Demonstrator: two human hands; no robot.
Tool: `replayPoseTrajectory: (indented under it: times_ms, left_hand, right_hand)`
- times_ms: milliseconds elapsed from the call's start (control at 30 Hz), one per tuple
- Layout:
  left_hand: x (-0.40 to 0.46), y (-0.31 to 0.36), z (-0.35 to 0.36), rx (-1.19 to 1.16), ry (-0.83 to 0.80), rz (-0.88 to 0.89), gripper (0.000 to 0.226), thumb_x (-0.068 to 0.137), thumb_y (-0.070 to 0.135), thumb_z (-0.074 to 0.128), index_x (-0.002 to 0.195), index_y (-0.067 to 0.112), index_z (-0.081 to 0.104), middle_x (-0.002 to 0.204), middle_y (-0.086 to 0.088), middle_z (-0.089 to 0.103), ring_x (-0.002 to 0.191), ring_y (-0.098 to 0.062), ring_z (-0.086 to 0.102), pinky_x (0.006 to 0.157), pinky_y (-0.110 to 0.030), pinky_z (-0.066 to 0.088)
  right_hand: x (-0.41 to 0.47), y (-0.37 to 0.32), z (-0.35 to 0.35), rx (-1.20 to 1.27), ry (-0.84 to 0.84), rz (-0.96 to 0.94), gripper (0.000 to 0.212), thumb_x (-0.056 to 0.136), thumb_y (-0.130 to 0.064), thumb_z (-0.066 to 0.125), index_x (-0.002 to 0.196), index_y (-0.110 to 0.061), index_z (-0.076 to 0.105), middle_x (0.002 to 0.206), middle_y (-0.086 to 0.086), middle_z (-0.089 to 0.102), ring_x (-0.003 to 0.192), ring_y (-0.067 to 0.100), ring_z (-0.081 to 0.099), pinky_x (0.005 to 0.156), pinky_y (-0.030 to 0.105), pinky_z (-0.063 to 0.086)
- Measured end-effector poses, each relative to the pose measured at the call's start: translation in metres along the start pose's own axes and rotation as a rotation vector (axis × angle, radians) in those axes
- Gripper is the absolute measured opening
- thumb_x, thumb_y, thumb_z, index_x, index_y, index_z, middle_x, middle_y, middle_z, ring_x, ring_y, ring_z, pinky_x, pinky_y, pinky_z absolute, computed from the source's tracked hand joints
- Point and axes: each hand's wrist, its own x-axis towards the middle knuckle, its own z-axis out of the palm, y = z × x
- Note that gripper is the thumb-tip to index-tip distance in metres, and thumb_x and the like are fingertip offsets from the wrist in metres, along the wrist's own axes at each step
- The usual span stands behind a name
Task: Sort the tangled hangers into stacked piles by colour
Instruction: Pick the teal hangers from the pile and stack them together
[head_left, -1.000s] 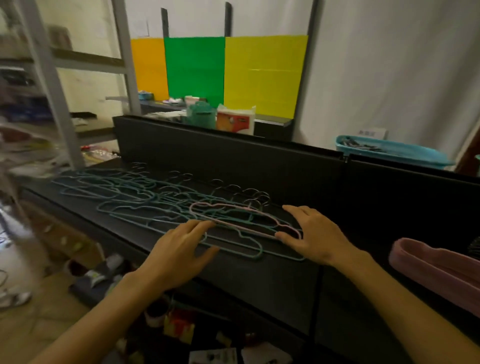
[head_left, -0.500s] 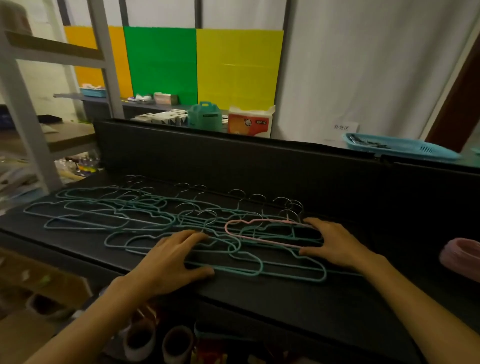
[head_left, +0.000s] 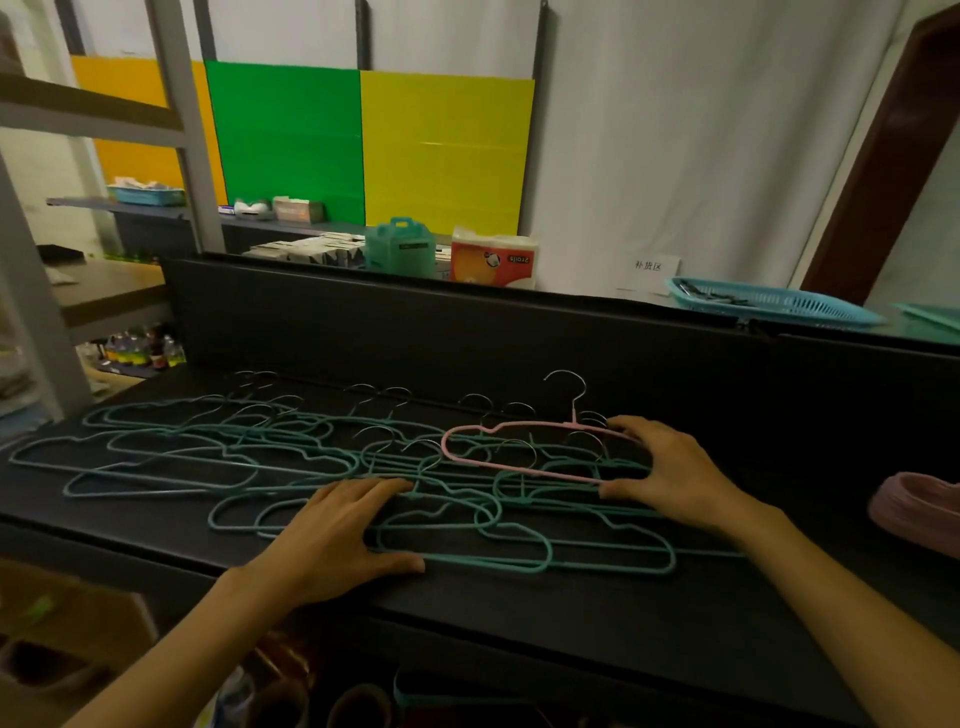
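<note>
- My left hand (head_left: 332, 535) lies flat, fingers straight, pressing the near teal hangers (head_left: 291, 462) on the black counter (head_left: 571, 613).
- My right hand (head_left: 670, 473) pinches the right end of the pink hanger (head_left: 467, 457), thumb under, fingers over.
- This thin coated wire hanger runs left-right atop the tangle, its metal hook pointing away from me.
- A pink stack (head_left: 919, 509) is cut off at the right edge.

Teal hangers (head_left: 322, 462) lie tangled on my black table (head_left: 519, 618), with one pink hanger (head_left: 519, 428) bearing a silver hook on top and a pink stack (head_left: 919, 512) at my right. Behind the black back panel (head_left: 467, 338), wall sheets read orange (head_left: 140, 156), green (head_left: 285, 140) and yellow (head_left: 447, 150) against a white curtain (head_left: 701, 145). A light-blue perforated basket (head_left: 779, 304), a teal box (head_left: 400, 248) and an orange-and-white pack (head_left: 493, 258) stand beyond.
</note>
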Motion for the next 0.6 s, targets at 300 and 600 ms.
replayPoseTrajectory:
  times_ms: [300,600]
  left_hand:
    - [0.01,0.035,0.008,0.059,0.044,0.245,0.077,0.075,0.076,0.038,0.143,0.043,0.024,0.153,0.013,0.021,0.14,-0.01,0.019,0.113,-0.03,0.018]
    - [0.046,0.077,0.024,0.122,-0.079,0.363,0.078,0.075,0.078,0.033,0.143,0.043,0.026,0.155,0.015,0.017,0.144,-0.009,0.006,0.116,-0.033,0.004]
  right_hand:
    - [-0.03,0.012,-0.012,-0.002,0.039,0.007,0.09,0.065,-0.045,0.084,0.141,-0.031,0.039,0.132,-0.003,0.051,0.115,0.011,0.052,0.099,0.034,0.046]
    - [-0.075,0.039,-0.055,-0.014,0.128,0.047,0.09,0.063,-0.042,0.086,0.14,-0.03,0.041,0.131,-0.002,0.051,0.115,0.012,0.052,0.099,0.036,0.047]
